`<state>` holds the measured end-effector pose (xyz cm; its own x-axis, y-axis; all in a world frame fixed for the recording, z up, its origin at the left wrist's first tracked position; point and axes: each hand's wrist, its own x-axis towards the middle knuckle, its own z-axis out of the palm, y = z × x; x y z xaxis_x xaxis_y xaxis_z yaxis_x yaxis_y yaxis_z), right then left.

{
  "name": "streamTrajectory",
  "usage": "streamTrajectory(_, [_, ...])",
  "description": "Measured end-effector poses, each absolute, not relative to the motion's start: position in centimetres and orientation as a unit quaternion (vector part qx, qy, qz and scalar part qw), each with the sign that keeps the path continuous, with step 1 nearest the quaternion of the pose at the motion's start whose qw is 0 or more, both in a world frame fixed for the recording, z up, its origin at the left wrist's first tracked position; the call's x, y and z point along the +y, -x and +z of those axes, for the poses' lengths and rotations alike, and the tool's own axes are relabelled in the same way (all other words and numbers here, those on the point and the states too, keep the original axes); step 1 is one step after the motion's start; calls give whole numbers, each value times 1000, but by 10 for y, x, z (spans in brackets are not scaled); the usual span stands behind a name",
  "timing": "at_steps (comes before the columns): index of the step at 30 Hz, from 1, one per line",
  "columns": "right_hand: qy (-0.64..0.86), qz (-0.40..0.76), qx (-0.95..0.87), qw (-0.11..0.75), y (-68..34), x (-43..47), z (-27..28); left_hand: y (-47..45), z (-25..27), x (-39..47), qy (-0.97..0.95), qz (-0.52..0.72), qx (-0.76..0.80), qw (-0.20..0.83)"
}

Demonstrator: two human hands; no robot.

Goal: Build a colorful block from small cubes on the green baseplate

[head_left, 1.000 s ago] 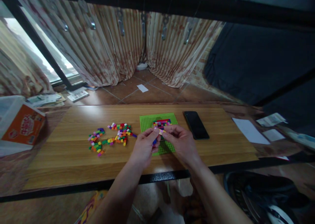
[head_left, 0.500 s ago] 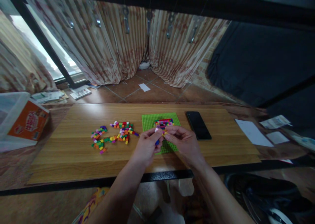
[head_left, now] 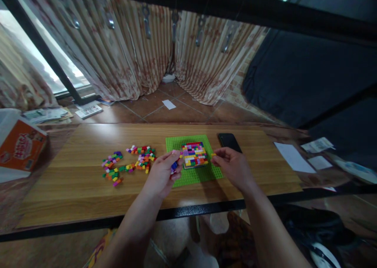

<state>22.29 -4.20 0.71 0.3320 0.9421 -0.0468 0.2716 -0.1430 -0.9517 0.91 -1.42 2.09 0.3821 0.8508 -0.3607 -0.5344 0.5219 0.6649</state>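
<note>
On a green studded baseplate stands a low block of many-coloured toy bricks packed in rows. Left of that block, my left hand is closed around several small bricks, blue, pink and yellow among them; the fingers hide part of them. Over the plate's right edge, my right hand pinches a small yellow brick between thumb and forefinger. Loose bricks in mixed colours lie scattered on the table farther left, with more loose bricks beside them.
The wooden table has a dark front edge. A black phone lies behind my right hand, partly covered by it. White papers are off to the right, and a plastic box with an orange label stands at the left.
My hands were together over the brick block and have moved apart, left hand leftward and right hand rightward. The block's top now shows. The whole view has shifted slightly.
</note>
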Motion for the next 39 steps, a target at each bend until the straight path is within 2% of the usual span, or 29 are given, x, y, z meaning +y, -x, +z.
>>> streamTrajectory(5, [711, 273, -526, 378, -215, -45, 8, -7, 21, -14, -235, 430, 359, 794])
streamTrajectory(9, [727, 228, -547, 346, -209, -45, 8, -8, 22, -15, -239, 432, 363, 790])
streamTrajectory(24, [684, 279, -532, 415, -203, -44, 1, -10, 24, -17, -248, 434, 372, 782])
streamTrajectory(28, [682, 291, -536, 404, -210, -42, 1, -10, 23, -17, -246, 436, 365, 785])
streamTrajectory(33, [715, 241, -508, 416, -219, -39, -2, -9, 22, -16, -248, 438, 364, 784])
streamTrajectory(39, [730, 287, -487, 384, -215, -35, -13, -9, 23, -16, -232, 440, 364, 787])
